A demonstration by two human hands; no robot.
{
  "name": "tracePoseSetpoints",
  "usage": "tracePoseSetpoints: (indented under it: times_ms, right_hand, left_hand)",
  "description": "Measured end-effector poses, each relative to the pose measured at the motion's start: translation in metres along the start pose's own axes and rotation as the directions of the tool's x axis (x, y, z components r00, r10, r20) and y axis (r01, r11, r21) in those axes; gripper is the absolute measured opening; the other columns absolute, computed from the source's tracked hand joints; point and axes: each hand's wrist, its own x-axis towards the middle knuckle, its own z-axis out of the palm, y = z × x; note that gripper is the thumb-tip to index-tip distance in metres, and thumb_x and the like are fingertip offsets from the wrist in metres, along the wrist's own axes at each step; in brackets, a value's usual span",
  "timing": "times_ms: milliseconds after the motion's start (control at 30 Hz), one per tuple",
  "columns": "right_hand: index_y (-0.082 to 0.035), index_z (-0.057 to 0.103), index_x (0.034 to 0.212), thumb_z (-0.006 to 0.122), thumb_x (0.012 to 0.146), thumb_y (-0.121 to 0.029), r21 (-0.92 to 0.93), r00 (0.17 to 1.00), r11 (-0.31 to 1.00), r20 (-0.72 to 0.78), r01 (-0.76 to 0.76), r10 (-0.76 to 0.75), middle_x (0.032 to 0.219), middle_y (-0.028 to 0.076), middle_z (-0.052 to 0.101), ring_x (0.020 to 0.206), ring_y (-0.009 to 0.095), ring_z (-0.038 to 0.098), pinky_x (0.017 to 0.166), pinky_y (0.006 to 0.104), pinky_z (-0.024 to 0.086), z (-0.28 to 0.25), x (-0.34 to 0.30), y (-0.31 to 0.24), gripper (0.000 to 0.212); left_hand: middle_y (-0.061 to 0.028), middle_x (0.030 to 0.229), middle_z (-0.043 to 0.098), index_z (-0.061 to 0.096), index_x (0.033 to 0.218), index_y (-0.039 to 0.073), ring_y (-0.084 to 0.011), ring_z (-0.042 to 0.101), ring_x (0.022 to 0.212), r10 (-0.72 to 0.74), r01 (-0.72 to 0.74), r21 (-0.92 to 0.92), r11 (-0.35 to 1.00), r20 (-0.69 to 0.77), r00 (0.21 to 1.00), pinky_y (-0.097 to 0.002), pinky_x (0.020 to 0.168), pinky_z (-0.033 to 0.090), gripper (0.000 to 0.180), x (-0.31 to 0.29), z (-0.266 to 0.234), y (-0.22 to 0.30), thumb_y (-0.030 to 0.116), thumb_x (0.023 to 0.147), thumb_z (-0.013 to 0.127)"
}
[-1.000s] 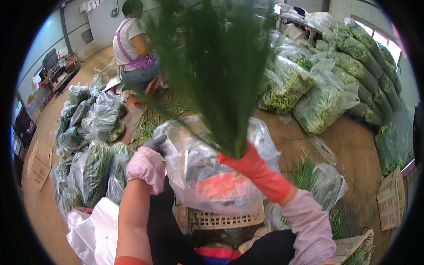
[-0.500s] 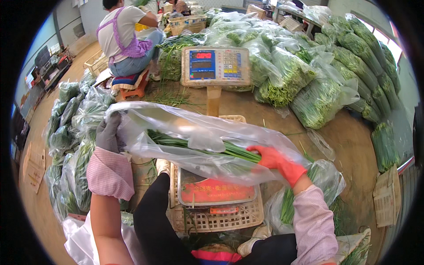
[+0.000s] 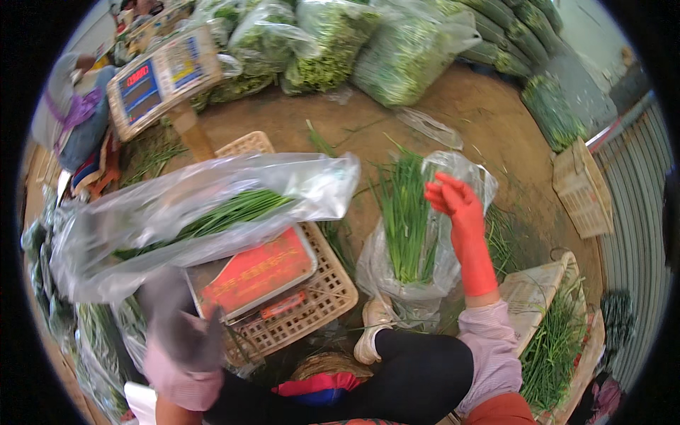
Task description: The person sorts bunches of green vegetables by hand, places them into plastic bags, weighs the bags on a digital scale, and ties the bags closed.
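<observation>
A long clear plastic bag (image 3: 322, 180) with a bundle of green chives (image 3: 234, 216) inside lies across the weighing scale's red-topped pan (image 3: 258, 273). My left hand (image 3: 180, 319), in a grey glove, is beside the bag's near left edge and smeared by motion, so its fingers cannot be read. In a red rubber glove, my right hand (image 3: 457, 202) is raised with nothing in it, fingers stretched out. Just left of it, a larger bunch of chives (image 3: 407, 227) lies on an opened clear plastic bag (image 3: 453, 265).
The scale stands on a beige plastic crate (image 3: 333, 287); its display (image 3: 163, 78) rises at the far left. Large bags of greens (image 3: 407, 57) line the back. At the right are a tilted crate (image 3: 581, 188) and loose chives (image 3: 556, 354). Another person (image 3: 85, 106) sits far left.
My right hand has let go of the bag of chives and moved right, to the larger bunch. The bag now rests over the scale. The view has swung to the right.
</observation>
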Motion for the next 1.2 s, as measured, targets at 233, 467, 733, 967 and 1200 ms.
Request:
tracePoseSetpoints:
  times_ms: [233,467,733,967,1200]
  right_hand:
    - [-0.001,0.055,0.112,0.057,0.086,-0.012,-0.029,0.827,0.874,-0.342,-0.484,0.447,0.099,0.011,0.066,0.082,0.019,0.064,0.069,0.0288,0.050,-0.105,-0.039,0.225,0.028]
    - [-0.005,0.062,0.104,0.059,0.082,-0.009,-0.641,0.947,0.711,-0.086,-0.289,0.308,0.095,0.014,0.067,0.085,0.024,0.065,0.076,0.0328,0.050,-0.076,-0.077,0.274,0.022]
    - [0.000,0.065,0.096,0.053,0.077,0.002,-0.479,0.844,0.736,-0.018,-0.478,0.537,0.094,0.013,0.067,0.084,0.025,0.064,0.077,0.0324,0.049,-0.105,-0.151,0.311,0.022]
    - [-0.001,0.052,0.120,0.062,0.076,-0.002,-0.113,0.733,0.776,-0.437,-0.621,0.522,0.099,0.014,0.064,0.087,0.025,0.062,0.077,0.0344,0.049,-0.082,-0.114,0.278,0.045]
    - [-0.003,0.033,0.136,0.075,0.065,-0.020,-0.833,0.835,0.155,-0.482,-0.531,0.265,0.107,0.021,0.059,0.095,0.035,0.059,0.084,0.0391,0.047,-0.056,-0.070,0.292,0.084]
  left_hand:
    - [-0.0142,0.095,0.061,0.057,0.104,0.005,-0.0340,0.059,0.088,0.144,0.240,-0.355,0.904,0.780,0.609,-0.0388,0.078,0.049,0.033,-0.038,0.184,0.061,0.016,0.074,0.065]
    - [-0.0171,0.118,0.054,0.048,0.121,0.004,-0.0326,0.053,0.108,0.194,0.112,-0.269,0.957,0.876,0.441,-0.0394,0.089,0.045,0.048,-0.105,0.351,0.113,0.014,0.075,0.058]
    - [-0.0173,0.123,0.051,0.052,0.120,0.003,-0.0305,0.048,0.116,0.251,-0.207,-0.213,0.955,0.952,0.177,-0.0397,0.096,0.036,0.043,-0.127,0.387,0.100,0.016,0.079,0.051]
    - [-0.0177,0.131,0.044,0.049,0.124,0.003,-0.0295,0.036,0.128,0.067,-0.307,-0.198,0.931,0.919,-0.390,-0.0425,0.110,0.020,0.044,-0.041,0.343,0.122,0.020,0.085,0.040]
    - [-0.0166,0.132,0.043,0.050,0.123,0.002,-0.0293,0.033,0.129,0.167,-0.196,-0.177,0.964,0.984,-0.070,-0.0439,0.111,0.017,0.044,-0.133,0.367,0.092,0.021,0.085,0.040]
